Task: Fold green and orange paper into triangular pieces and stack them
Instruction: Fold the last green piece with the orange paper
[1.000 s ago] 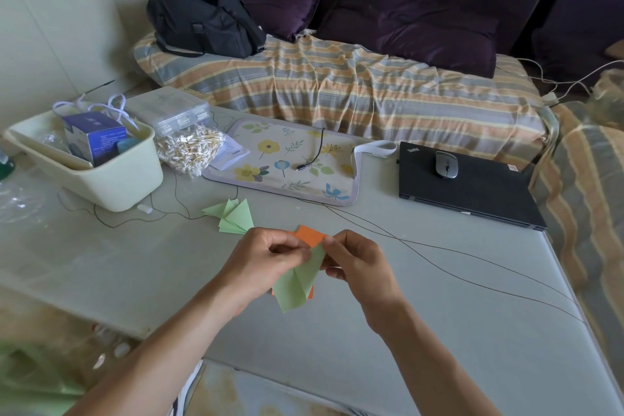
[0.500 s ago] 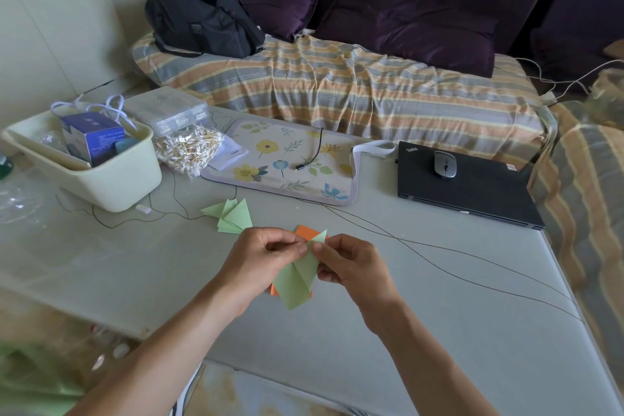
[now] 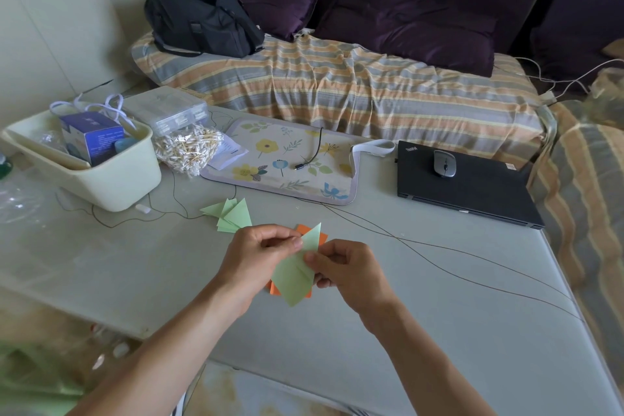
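Green paper (image 3: 297,275) is where the action is: over the last second you've swung its top flap up, so a green point now sticks up past the orange paper (image 3: 324,237) that was showing bare up there. That reads to me like one more crease going in, so this piece isn't a finished triangle yet and nothing new has joined the stack.

You're holding it just above the tabletop (image 3: 439,331), about mid-table, right in front of you. Your left hand (image 3: 260,257) pinches the upper left edge between thumb and fingertips. Your right hand (image 3: 351,272) has the right side, thumb on top and fingers curled under, a closed grip on both sides.

Counts, biggest first: one tabletop, two hands, one green sheet in work, one orange piece underneath (maybe more, it's mostly hidden). The green pile (image 3: 233,215) beside the bin looks like three or four folded triangles, but they overlap too much to be sure.
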`<state>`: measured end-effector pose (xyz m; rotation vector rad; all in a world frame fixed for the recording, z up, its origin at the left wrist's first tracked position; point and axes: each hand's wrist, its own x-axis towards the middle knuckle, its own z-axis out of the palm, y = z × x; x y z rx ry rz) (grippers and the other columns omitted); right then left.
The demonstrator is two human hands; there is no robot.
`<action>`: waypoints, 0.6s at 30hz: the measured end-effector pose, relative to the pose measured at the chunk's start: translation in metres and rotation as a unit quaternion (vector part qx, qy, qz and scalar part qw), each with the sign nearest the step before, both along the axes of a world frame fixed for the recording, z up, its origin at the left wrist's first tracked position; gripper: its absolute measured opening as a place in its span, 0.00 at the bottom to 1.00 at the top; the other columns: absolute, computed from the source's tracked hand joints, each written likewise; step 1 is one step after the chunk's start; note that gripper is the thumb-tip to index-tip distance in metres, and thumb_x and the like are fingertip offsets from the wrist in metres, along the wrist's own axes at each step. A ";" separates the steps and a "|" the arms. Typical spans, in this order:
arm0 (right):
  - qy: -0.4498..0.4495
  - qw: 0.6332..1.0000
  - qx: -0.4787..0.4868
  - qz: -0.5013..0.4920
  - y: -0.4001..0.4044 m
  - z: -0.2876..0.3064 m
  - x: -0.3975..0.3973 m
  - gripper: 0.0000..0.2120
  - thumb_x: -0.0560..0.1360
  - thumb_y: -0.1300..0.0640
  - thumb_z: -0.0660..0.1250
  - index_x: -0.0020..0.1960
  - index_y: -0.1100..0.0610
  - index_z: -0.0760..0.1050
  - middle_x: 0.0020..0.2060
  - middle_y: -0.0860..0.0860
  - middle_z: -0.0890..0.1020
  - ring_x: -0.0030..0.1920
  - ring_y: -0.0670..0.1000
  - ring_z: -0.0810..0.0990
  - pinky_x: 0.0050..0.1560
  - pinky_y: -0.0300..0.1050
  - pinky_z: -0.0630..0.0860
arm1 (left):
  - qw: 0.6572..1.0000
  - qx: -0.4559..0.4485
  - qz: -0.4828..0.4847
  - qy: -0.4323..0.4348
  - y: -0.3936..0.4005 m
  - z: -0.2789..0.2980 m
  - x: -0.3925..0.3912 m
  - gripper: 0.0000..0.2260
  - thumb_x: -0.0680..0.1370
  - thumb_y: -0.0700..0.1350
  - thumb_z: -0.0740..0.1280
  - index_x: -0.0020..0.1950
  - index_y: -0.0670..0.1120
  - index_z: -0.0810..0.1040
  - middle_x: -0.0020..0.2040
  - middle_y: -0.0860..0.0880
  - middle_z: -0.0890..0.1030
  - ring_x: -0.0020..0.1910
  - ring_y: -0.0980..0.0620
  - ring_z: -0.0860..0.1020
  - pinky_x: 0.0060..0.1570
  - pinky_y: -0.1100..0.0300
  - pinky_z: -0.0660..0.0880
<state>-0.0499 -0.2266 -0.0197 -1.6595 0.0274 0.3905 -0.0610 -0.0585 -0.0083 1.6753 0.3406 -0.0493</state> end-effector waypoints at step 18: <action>0.001 0.994 -0.107 -0.034 -0.002 -0.012 0.003 0.06 0.77 0.56 0.70 0.42 0.56 0.83 0.32 0.46 0.82 0.32 0.46 0.78 0.38 0.40 0.74 | 0.996 -0.008 0.014 0.083 0.005 -0.005 0.005 0.02 0.78 0.37 0.71 0.50 0.41 0.83 0.40 0.48 0.83 0.31 0.57 0.79 0.34 0.66 0.75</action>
